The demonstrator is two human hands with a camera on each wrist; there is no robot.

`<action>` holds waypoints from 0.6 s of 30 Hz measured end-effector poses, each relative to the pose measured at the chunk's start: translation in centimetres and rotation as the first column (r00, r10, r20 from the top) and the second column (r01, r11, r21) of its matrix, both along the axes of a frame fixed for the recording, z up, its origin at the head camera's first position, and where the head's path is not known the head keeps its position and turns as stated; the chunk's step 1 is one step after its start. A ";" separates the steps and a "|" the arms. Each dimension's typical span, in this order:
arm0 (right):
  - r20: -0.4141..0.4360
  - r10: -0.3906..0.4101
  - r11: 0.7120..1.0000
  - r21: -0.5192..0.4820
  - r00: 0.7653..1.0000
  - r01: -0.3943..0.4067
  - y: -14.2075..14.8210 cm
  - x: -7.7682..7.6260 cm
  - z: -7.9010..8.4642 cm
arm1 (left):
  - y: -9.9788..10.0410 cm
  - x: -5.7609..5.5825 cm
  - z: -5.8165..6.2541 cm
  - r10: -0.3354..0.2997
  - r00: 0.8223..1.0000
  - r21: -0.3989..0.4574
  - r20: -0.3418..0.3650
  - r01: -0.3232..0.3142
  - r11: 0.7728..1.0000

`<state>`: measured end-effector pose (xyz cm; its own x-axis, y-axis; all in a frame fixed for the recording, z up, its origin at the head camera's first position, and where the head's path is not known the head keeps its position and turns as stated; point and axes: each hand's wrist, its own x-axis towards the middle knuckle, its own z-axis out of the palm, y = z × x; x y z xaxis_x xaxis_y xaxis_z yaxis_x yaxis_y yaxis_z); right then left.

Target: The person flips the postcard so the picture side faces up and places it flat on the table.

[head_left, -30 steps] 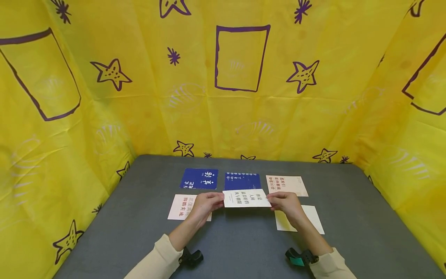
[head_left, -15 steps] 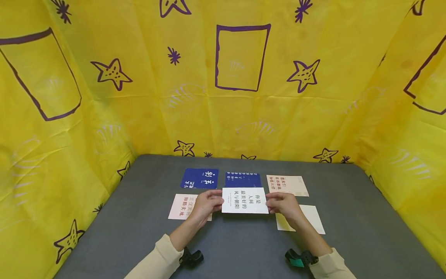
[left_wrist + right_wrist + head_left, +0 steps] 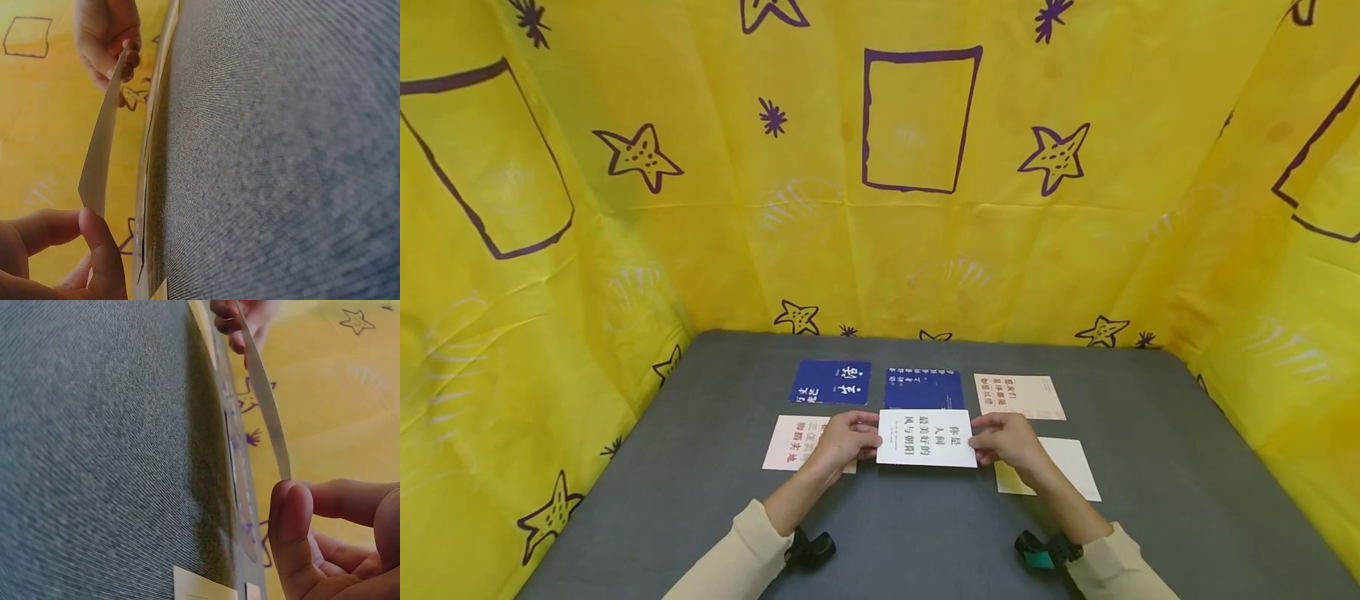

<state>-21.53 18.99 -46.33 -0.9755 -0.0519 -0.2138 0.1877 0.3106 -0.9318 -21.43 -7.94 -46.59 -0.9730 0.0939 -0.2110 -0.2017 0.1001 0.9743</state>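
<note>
A white card with dark printed characters is held up off the table between both hands. My left hand pinches its left edge between thumb and finger. At the opposite edge my right hand pinches it likewise. In the left wrist view the card appears nearly edge-on, above the grey surface; the right wrist view shows the card slightly bowed. Just behind it lies a dark blue card, its near edge partly covered by the white one.
On the grey table lie another blue card, a pale pink card with red characters partly behind the left hand, a peach card and a cream card partly under the right forearm. A yellow patterned cloth encloses the back and sides.
The white card has tilted so more of its printed face shows to the head camera, and it sits slightly lower in view. Both hands keep their pinch; the other cards stay put.
</note>
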 end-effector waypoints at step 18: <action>0.038 0.092 0.993 0.067 0.995 -0.095 0.2 -0.1 0.2 | 0.1 0.1 -0.3 -0.070 0.998 -0.168 -0.006 0.068 0.983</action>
<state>-21.62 19.16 -46.14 -0.9590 -0.1265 -0.2536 0.1867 0.3912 -0.9011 -21.36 -7.83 -46.92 -0.9679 0.1246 -0.2182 -0.1775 0.2758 0.9447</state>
